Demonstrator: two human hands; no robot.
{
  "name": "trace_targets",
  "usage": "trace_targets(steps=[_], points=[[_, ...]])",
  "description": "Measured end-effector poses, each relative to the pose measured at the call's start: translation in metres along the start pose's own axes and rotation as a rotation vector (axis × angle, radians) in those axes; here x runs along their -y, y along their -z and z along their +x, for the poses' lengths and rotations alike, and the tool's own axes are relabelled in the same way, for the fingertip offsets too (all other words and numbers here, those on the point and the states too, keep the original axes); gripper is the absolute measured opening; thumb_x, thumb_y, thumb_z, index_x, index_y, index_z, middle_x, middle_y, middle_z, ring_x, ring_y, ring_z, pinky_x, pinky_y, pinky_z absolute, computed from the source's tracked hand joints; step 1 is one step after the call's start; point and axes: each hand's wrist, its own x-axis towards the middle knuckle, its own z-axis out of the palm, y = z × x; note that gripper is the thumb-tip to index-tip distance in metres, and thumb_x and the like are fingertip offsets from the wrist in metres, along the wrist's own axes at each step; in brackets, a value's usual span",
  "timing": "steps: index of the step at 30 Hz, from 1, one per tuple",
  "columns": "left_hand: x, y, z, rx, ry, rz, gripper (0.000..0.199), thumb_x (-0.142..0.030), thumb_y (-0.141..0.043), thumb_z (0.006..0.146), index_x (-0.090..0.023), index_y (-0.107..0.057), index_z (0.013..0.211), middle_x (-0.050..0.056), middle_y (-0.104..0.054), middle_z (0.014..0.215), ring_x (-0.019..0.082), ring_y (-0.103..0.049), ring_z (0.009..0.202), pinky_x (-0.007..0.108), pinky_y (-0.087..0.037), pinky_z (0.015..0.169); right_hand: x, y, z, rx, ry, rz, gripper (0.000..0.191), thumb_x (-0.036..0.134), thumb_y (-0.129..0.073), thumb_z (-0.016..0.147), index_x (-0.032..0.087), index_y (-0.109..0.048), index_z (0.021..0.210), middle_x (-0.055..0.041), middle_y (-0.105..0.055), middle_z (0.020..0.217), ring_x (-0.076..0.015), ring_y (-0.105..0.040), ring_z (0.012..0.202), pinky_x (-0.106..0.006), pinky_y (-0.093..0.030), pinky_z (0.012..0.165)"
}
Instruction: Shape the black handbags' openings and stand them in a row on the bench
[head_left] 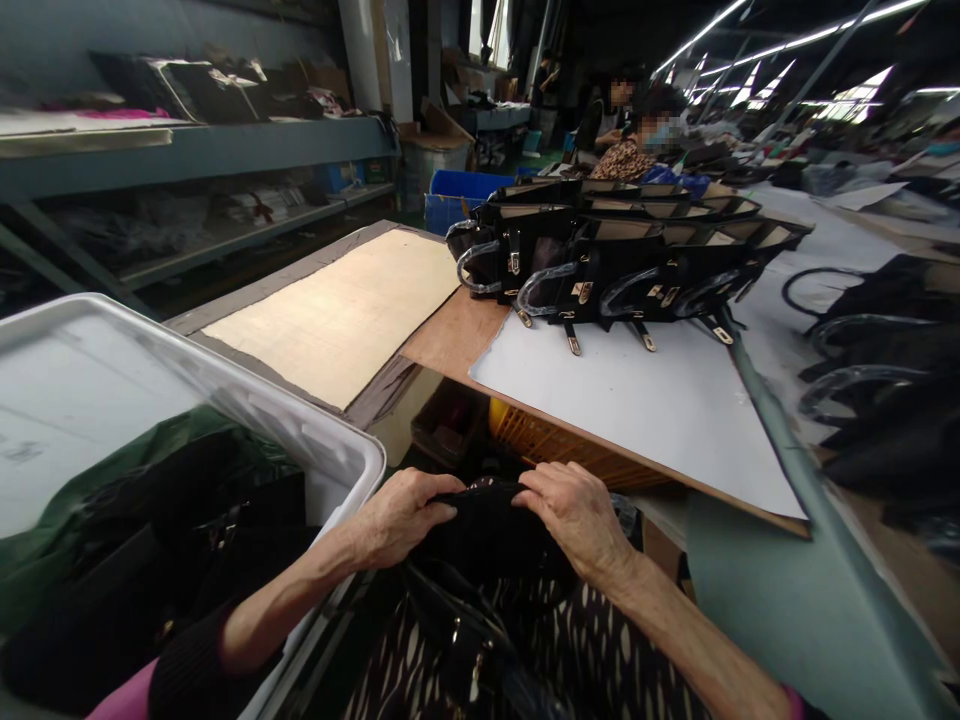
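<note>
A black handbag (487, 545) with shiny metal fittings rests against my patterned clothing, below the table edge. Its upper edge is pinched at the left by my left hand (401, 515), fingers closed. At the right, my right hand (581, 520) grips the same edge, fingers curled over it. The bag's handle and straps hang toward my lap, and its lower part is dark and hard to make out. On the table ahead, several black handbags (615, 260) stand in rows, their handles wrapped in clear plastic and their tops gaping.
At left, a white plastic bin (360, 465) holds black bags and green plastic. A pale board (337, 310) and a white sheet (637, 400) lie on the tables. More black bags (892, 370) lie at right. A yellow crate (540, 435) sits underneath. Co-workers (630, 150) are behind.
</note>
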Motion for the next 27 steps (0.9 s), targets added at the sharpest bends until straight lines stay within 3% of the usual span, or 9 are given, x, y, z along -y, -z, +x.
trace_targets(steps=[5,11,18,27], points=[[0.002,-0.001,-0.001,-0.008,-0.004,-0.014,0.027,-0.023,-0.042,0.075,-0.021,-0.063,0.092,-0.004,-0.056,0.069,0.011,-0.049,0.064,0.017,-0.034,0.058,0.004,0.005,0.007,0.069,0.011,-0.042,0.019,0.032,-0.051,0.084,0.022,-0.060,0.071,0.0014,-0.063,0.070,-0.0149,-0.055,0.069,-0.027,-0.032,0.066],[0.002,-0.002,0.000,-0.001,-0.031,-0.026,0.026,-0.022,-0.043,0.076,-0.021,-0.064,0.092,-0.004,-0.055,0.067,0.010,-0.047,0.062,0.017,-0.034,0.058,0.015,0.005,0.017,0.166,0.143,0.000,0.011,0.029,-0.052,0.084,0.023,-0.060,0.079,0.0033,-0.064,0.073,-0.0136,-0.056,0.067,-0.025,-0.033,0.060],[0.001,-0.001,0.001,-0.018,-0.033,-0.018,0.026,-0.022,-0.045,0.076,-0.020,-0.065,0.092,-0.004,-0.054,0.065,0.010,-0.044,0.059,0.018,-0.032,0.056,0.021,-0.006,0.019,0.141,0.139,0.058,0.015,0.031,-0.050,0.085,0.023,-0.062,0.082,0.0032,-0.066,0.074,-0.0131,-0.058,0.068,-0.024,-0.032,0.060],[0.004,-0.004,0.002,-0.046,-0.047,0.011,0.027,-0.021,-0.045,0.076,-0.020,-0.064,0.095,-0.003,-0.057,0.068,0.011,-0.048,0.062,0.018,-0.034,0.058,0.028,-0.006,0.021,0.147,0.151,-0.023,0.021,0.031,-0.048,0.086,0.020,-0.057,0.071,0.0019,-0.065,0.068,-0.0144,-0.059,0.063,-0.026,-0.027,0.056]])
